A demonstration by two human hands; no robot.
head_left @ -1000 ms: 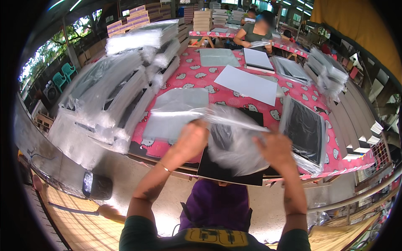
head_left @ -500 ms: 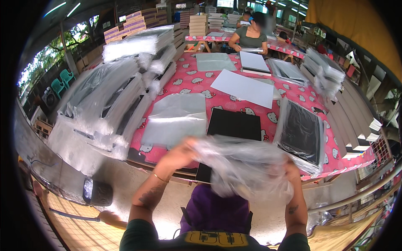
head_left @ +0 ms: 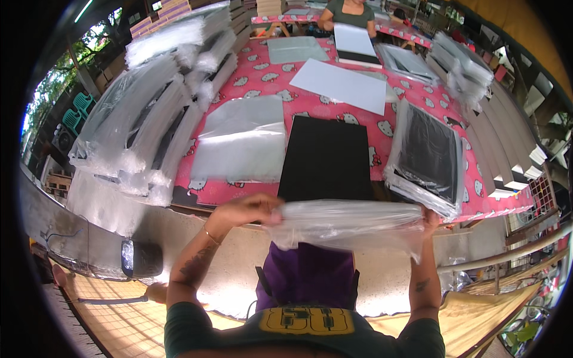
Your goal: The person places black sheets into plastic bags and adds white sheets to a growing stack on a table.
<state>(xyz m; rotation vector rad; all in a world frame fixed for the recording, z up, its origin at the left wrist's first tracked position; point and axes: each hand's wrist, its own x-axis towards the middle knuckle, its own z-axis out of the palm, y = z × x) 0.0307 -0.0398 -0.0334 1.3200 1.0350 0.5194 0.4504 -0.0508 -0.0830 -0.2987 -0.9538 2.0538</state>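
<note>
A clear plastic bag (head_left: 352, 222) is stretched sideways at the front edge of the table, over my lap. My left hand (head_left: 253, 210) grips its left end, the fingers partly blurred. At the other end my right hand (head_left: 429, 221) pinches the bag's edge. Just beyond the bag lies a flat black board (head_left: 328, 158), its near edge hidden by the plastic. To the left of the board rests a pile of clear plastic bags (head_left: 239, 140). On the right sits a stack of black boards wrapped in plastic (head_left: 427, 155).
Tall stacks of plastic-wrapped boards (head_left: 128, 125) rise at the left. A white sheet (head_left: 341, 83) lies farther back on the pink patterned tablecloth (head_left: 262, 74). Pale boards (head_left: 498, 140) are stacked along the right edge. Across the table a person (head_left: 349, 15) stands by a white-topped stack (head_left: 353, 42).
The bag, bunched and billowing before, is now drawn out nearly straight between my hands and sits nearer me, uncovering more of the black board. The view has tilted downward.
</note>
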